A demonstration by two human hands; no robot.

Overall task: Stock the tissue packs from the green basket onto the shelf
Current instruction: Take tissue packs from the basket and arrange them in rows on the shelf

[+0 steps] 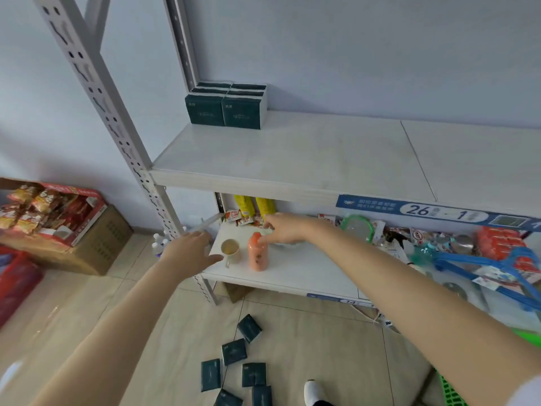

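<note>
Several dark green tissue packs (227, 108) stand stacked at the back left corner of the white upper shelf (307, 159). More dark green tissue packs (234, 364) lie scattered on the floor below. A corner of the green basket (450, 389) shows at the bottom right. My left hand (190, 252) reaches out below the upper shelf, fingers apart, holding nothing. My right hand (282, 230) hovers over the lower shelf above an orange bottle (257, 253), fingers spread and empty.
A paper cup (230, 249) stands beside the orange bottle on the lower shelf (292, 273). Snacks, blue hangers (483, 268) and mixed goods crowd the lower shelf to the right. A cardboard box of snacks (58, 227) and a red crate (14, 282) sit on the floor at left.
</note>
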